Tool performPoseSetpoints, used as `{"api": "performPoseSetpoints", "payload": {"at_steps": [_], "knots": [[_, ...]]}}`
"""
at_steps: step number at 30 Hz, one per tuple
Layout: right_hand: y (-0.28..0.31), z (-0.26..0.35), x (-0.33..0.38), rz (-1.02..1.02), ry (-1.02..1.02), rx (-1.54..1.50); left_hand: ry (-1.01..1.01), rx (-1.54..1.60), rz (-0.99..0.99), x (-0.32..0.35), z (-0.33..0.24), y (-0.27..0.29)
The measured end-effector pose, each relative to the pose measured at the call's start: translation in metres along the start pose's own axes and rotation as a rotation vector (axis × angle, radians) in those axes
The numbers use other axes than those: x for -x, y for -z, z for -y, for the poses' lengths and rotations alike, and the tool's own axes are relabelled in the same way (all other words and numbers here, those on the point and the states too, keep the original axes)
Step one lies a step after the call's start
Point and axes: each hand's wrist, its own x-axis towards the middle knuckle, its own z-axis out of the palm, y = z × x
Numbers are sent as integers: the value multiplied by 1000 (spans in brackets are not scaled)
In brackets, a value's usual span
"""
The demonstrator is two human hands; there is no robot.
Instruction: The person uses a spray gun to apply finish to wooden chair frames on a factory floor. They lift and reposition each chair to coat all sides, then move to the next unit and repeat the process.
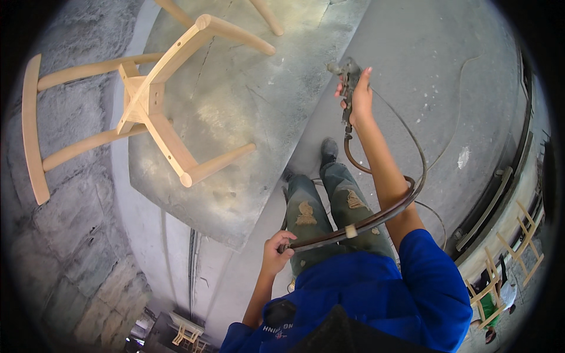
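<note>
At six o'clock, the left hand (275,252) is grasping two smooth bundled hoses (321,239); at one o'clock, the right hand (363,100) is gripping one grimy spray gun (351,75). At ten o'clock, one pale wooden chair frame (166,138) is lying over a stained grey worktop (220,200). Farther, two wooden frames are showing at four o'clock.

A rough, wrinkled grey surface (73,220) spans the left side, with small wooden frames (186,337) at the lower left. At the lower right, pale chair frames (521,249) appear near people (488,307), one in green, beyond the grey floor (453,100).
</note>
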Motion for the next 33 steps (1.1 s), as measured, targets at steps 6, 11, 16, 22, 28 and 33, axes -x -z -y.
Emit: {"api": "performPoseSetpoints", "payload": {"at_steps": [6, 11, 16, 22, 28, 33], "knots": [[-26, 77, 48, 424, 25, -304, 83, -12, 13, -2, -39, -30], [-49, 76, 90, 396, 343, -140, -14, -10, 31, 0, -34, -39], [-95, 41, 101, 365, 630, 445, 43, 258, 40, 3, -35, -35], [-115, 29, 124, 890, 555, 521, 111, 138, 19, -15, -43, -57], [-77, 31, 153, 1136, -154, 243, 49, 255, 53, -22, -44, -70], [-68, -37, 174, 786, -518, 36, 126, 214, 59, -17, -41, -65]]}}
